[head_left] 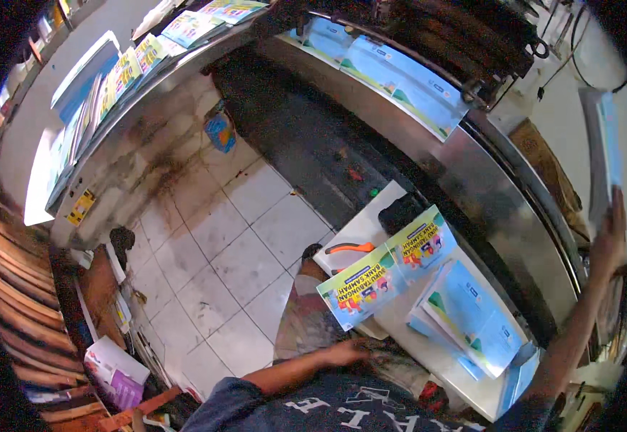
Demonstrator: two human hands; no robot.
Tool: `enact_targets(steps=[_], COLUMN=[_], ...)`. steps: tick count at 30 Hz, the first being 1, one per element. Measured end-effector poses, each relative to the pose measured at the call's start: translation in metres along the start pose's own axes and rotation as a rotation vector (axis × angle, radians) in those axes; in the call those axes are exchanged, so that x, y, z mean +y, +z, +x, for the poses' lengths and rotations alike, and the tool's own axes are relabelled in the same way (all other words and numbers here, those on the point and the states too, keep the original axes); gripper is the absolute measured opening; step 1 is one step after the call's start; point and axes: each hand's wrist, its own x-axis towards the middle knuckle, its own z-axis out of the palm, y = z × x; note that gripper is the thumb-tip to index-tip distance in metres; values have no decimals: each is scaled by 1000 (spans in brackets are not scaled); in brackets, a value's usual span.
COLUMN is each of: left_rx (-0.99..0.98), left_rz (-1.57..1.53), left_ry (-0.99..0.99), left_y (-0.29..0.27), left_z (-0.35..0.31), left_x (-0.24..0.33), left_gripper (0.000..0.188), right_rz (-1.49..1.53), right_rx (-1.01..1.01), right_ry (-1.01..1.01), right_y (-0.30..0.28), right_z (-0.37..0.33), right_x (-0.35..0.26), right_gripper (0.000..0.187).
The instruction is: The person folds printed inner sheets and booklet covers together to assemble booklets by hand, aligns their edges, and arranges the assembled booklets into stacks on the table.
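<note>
Stretched out to the far right, my right hand [608,230] is closed round the lower end of a thin stack of blue-and-white printed sheets [605,144], held up on edge. My left hand [346,353] lies low across my lap, by the edge of the bench [464,385]; its fingers are blurred, and nothing shows in them. Just beyond it on the bench is an open printed cover [385,266] in yellow and blue. Farther right lies a loose pile of blue covers [471,309]. A tool with orange handles [349,248] rests partly under the open cover.
A curved metal counter [500,165] carries a row of blue covers [400,75] below dark machinery. More booklets [123,75] are piled along the ledge at the upper left. Stacked boards [29,295] stand at the left, near a purple-and-white box [117,371]. White floor tiles [220,245] lie between.
</note>
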Motion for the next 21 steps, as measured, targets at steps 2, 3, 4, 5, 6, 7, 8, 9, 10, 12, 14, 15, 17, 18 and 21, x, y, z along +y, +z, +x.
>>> enact_targets(steps=[2, 3, 4, 5, 6, 7, 8, 9, 10, 12, 14, 15, 17, 18, 21], left_rx=[-60, -92, -134, -211, -296, -242, -108, 253, 556, 969, 1022, 1010, 1057, 1053, 1010], left_rz=[250, 361, 435, 462, 487, 212, 177, 153, 273, 504, 114, 25, -107, -103, -353], left_ry=[112, 103, -34, -2, 29, 1, -39, 218, 254, 413, 588, 630, 725, 734, 789], left_y=[-4, -3, -3, -25, -52, -83, -116, -156, -187, -243, -311, -349, -388, -413, -467], left_z=[-6, -19, -50, -73, -97, -120, -140, -147, -134, -98, -44, -18, 24, 37, 78], left_x=[11, 39, 106, 117, 125, 142, 174, 174, 218, 320, 402, 436, 487, 503, 541], left_gripper=[49, 48, 45, 45, 45, 47, 48, 41, 45, 50, 50, 47, 46, 46, 43], right_rz=[-109, -133, -241, -324, -311, -298, -268, -235, -235, -156, -112, -78, -58, -27, -134], right_rx=[-26, -154, -224, -282, -377, -470, -513, -556, -561, -601, -605, -610, -713, -746, -771], right_ry=[-81, -21, -62, -121, -132, -135, -133, -135, -141, -59, -35, -3, 124, 150, 133], right_y=[35, 52, 69, 88, 90, 89, 86, 87, 81, 58, 50, 45, 24, 15, -4], right_z=[-3, -10, -33, -50, -64, -76, -85, -93, -96, -85, -88, -90, -93, -95, -127], right_x=[-7, -7, -9, -20, -36, -50, -49, -49, -63, -102, -108, -110, -118, -123, -102], right_gripper=[57, 58, 56, 55, 52, 50, 51, 54, 54, 57, 59, 60, 58, 56, 52])
